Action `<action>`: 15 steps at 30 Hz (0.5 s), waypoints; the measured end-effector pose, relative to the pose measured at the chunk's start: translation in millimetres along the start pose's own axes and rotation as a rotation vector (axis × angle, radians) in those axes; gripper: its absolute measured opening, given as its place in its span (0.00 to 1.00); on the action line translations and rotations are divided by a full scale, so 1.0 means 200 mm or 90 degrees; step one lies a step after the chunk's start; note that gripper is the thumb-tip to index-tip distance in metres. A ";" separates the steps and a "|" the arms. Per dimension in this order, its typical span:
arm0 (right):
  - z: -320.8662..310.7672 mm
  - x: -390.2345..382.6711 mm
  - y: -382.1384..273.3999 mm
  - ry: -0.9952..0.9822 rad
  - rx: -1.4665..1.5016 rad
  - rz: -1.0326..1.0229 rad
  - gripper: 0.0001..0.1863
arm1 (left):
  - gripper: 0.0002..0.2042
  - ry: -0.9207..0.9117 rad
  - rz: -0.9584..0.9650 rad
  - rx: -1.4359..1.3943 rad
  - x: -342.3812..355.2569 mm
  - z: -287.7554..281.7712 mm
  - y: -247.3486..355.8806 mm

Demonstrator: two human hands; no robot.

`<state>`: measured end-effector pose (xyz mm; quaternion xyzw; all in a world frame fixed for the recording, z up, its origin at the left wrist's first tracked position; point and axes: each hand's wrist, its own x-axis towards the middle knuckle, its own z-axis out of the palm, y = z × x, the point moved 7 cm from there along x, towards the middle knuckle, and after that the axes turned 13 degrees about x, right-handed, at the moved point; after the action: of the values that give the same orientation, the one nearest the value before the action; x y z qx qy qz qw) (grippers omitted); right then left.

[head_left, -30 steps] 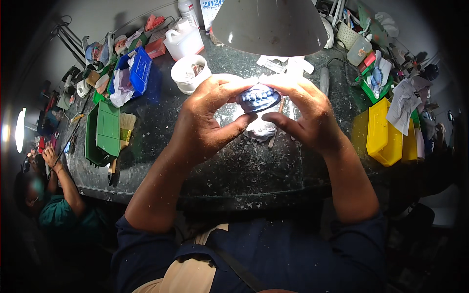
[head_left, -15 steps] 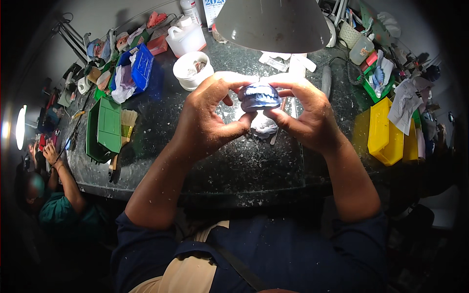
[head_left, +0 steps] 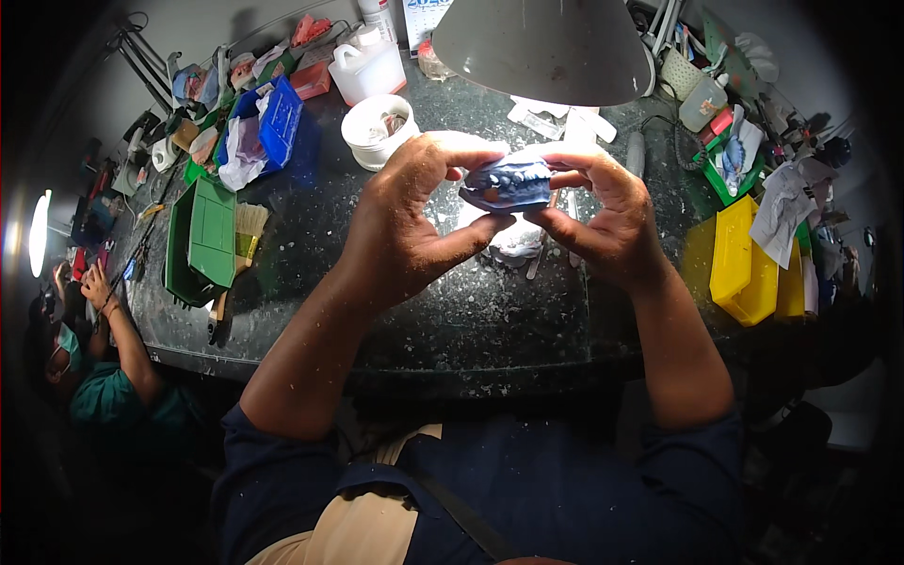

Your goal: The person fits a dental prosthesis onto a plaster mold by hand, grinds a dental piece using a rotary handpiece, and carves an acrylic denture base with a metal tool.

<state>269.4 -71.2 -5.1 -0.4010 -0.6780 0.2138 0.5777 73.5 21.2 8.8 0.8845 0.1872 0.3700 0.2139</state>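
Blue, toothed, plaster-like dental model [head_left: 511, 188]: L hand [head_left: 412, 202] & R hand [head_left: 612, 209] fingers clamped on it, in from near edge of dark bench [head_left: 461, 325]; fingertip slip cld chip it.

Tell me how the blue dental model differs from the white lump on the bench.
Colour: the blue dental model is blue, while the white lump is pale and partly washed out by glare.
Position: the model is held up between the left hand and right hand; the lump lies on the bench.
Both are under the lamp.
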 end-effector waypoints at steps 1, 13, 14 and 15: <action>0.00 0.00 0.00 -0.002 0.001 -0.001 0.27 | 0.29 0.005 0.031 0.012 0.00 -0.01 0.01; 0.03 0.00 0.00 -0.024 -0.042 -0.028 0.29 | 0.27 0.026 0.060 -0.020 0.00 -0.02 0.03; 0.02 -0.01 0.02 -0.019 -0.030 -0.022 0.30 | 0.27 0.026 0.060 -0.021 0.00 -0.02 0.03; 0.01 -0.01 0.03 -0.015 -0.019 -0.016 0.30 | 0.27 0.028 0.071 0.001 0.01 -0.02 0.04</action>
<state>268.3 -69.4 -11.6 -0.3983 -0.6930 0.2013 0.5661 72.8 16.6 15.8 0.8852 0.1427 0.4009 0.1881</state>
